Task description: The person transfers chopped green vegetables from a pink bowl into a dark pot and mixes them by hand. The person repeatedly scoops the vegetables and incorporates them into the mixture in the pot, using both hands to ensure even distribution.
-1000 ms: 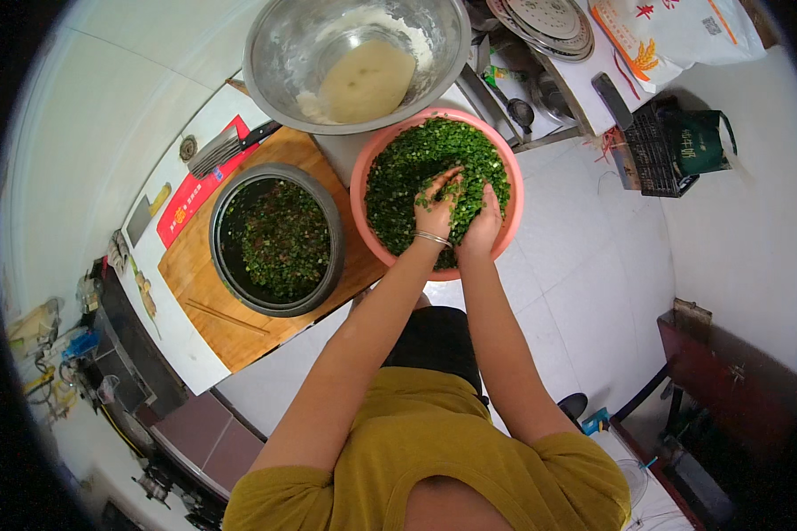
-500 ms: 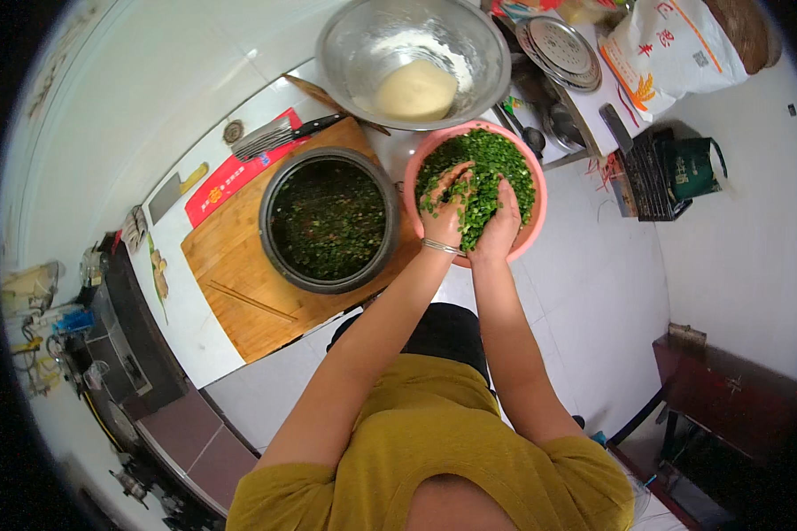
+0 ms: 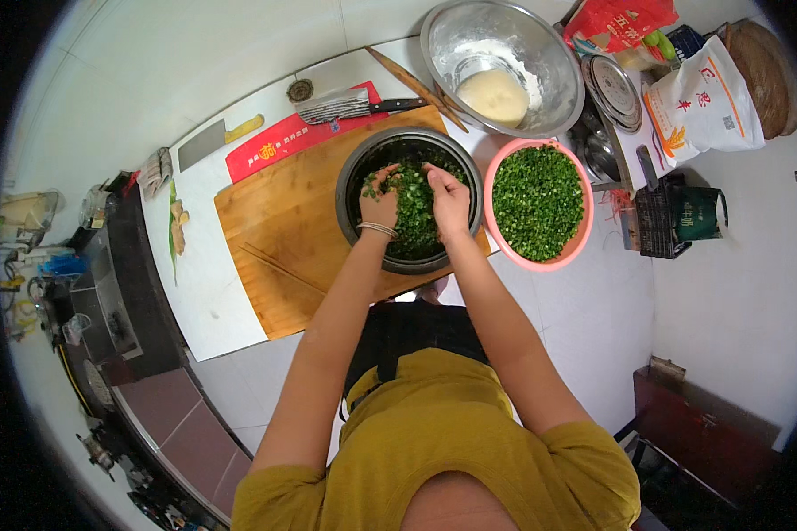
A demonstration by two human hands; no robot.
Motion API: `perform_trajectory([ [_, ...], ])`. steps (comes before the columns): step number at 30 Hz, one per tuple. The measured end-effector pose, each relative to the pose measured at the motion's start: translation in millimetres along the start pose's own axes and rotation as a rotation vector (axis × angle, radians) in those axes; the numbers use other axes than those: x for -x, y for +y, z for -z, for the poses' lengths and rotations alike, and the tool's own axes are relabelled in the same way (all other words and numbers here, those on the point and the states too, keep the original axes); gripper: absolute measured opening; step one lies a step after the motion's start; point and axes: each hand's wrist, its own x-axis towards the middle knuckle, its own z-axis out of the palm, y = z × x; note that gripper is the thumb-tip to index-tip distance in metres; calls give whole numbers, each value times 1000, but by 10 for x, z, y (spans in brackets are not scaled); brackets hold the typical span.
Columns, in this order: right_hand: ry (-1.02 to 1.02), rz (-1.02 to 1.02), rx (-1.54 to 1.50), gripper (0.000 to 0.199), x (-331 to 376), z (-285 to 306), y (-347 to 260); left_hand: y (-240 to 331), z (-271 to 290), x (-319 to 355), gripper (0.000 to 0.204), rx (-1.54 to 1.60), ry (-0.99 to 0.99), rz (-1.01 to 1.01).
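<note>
Both my hands are inside the dark round pot (image 3: 352, 239) that stands on the wooden cutting board (image 3: 279, 212). My left hand (image 3: 380, 207) curls at the pot's left side, with chopped chives (image 3: 413, 190) against its fingers. Facing it from the right, my right hand (image 3: 451, 203) is cupped against the same heap. The chives are held between the two palms; some bits stick to the left fingers. Darker chopped filling lies beneath, mostly hidden by my hands. On the pot's right, a pink basin (image 3: 584, 226) holds more chopped chives.
Behind the basin stands a metal bowl (image 3: 558, 66) with a ball of dough (image 3: 494, 97). A black-handled knife (image 3: 398, 104), a rolling pin (image 3: 407, 81) and a cleaver (image 3: 205, 144) lie at the back. Chopsticks (image 3: 283, 268) rest on the board. Ginger (image 3: 178, 226) lies farther left.
My hands have moved left from the pink basin into the dark pot, carrying a heap of chopped chives between them. The whole view has shifted, with the table now farther right.
</note>
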Motion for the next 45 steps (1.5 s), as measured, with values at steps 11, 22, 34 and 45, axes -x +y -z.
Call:
perform_trajectory([
  [11,-191,370,749,19,33,99,-159,141,207,-26,29,-398,-284,-240],
  [22,-8,4,-107,23,70,400,-353,263,206,-70,18,-40,-50,-219],
  [34,535,-59,-191,21,-260,2508,292,421,-1309,82,25,893,-284,348],
  [45,633,32,693,41,-187,2647,845,52,-2537,719,30,-442,-120,-282],
])
